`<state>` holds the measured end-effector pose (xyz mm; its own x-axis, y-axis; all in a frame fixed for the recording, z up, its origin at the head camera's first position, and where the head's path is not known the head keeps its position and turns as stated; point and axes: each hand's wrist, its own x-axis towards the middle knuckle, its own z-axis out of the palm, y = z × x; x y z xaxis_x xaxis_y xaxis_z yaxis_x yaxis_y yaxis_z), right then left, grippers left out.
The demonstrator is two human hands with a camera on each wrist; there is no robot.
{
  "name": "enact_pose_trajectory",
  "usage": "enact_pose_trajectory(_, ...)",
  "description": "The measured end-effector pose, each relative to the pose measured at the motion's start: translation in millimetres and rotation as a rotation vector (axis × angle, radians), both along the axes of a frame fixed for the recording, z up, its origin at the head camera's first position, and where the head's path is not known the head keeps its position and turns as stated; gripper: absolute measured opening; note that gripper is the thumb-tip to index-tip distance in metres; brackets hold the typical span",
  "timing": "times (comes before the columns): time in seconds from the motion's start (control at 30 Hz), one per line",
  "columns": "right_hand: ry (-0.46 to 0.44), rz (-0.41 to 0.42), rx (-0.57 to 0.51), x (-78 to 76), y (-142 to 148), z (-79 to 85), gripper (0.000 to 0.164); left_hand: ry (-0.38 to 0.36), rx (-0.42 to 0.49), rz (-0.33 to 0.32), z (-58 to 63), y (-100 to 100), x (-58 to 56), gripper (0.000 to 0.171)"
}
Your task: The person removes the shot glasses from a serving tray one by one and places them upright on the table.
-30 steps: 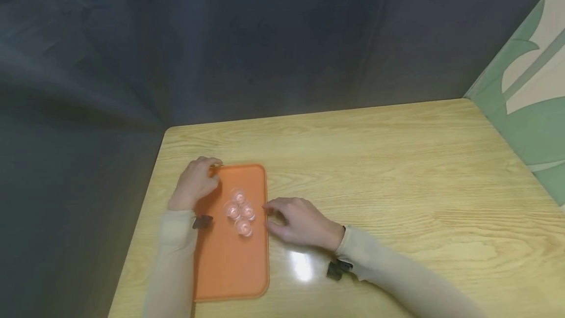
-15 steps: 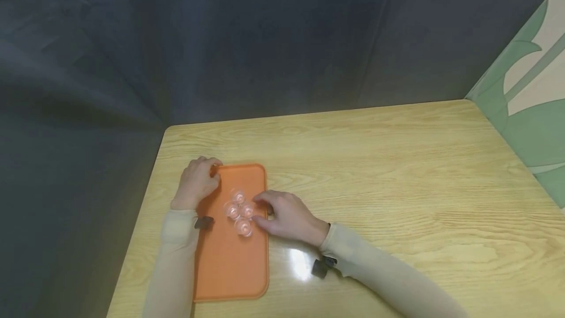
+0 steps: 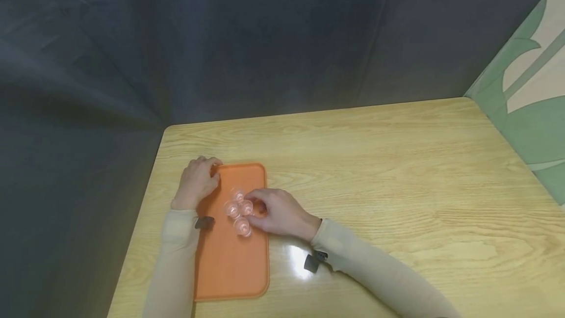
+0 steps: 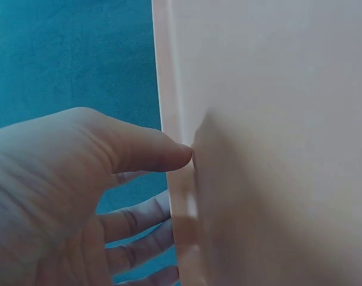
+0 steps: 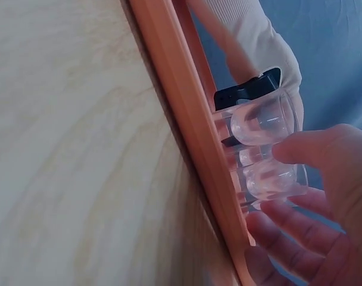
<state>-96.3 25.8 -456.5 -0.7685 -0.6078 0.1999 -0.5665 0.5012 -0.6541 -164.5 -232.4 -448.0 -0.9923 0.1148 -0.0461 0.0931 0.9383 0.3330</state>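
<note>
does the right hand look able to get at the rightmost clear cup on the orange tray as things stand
Probably yes: the right hand is right beside the rightmost clear cup, and nothing visible lies between them. The other three cups crowd it, though, which might make a clean grip tricky.

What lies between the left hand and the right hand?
From the left hand across to the right hand, the head view shows a bare strip of orange tray, then four clear cups clustered close to that hand.
</note>
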Motion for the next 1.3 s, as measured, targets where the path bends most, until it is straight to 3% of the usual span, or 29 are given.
enact_pose_trajectory(0.3, -0.114, 0.001, -0.101, -2.8, 0.1, -7.2, 0.036, -0.019, -0.01, 0.022, 1.9, 3.1, 2.5, 0.035)
enact_pose_trajectory(0.63, -0.248, -0.002, -0.306, -1.8, 8.0, -9.5, 0.034, -0.042, -0.008, 0.035, 0.7, 2.6, 3.3, 0.035)
enact_pose_trajectory(1.03, -0.142, -0.001, -0.495, -2.8, 24.8, -15.2, 0.035, -0.039, -0.016, 0.031, -0.7, 2.4, 1.7, 0.035)
enact_pose_trajectory(1.3, -0.16, -0.053, -0.466, -6.1, 40.6, -14.0, 0.037, -0.047, -0.001, 0.035, -1.7, 0.5, 2.5, 0.036)
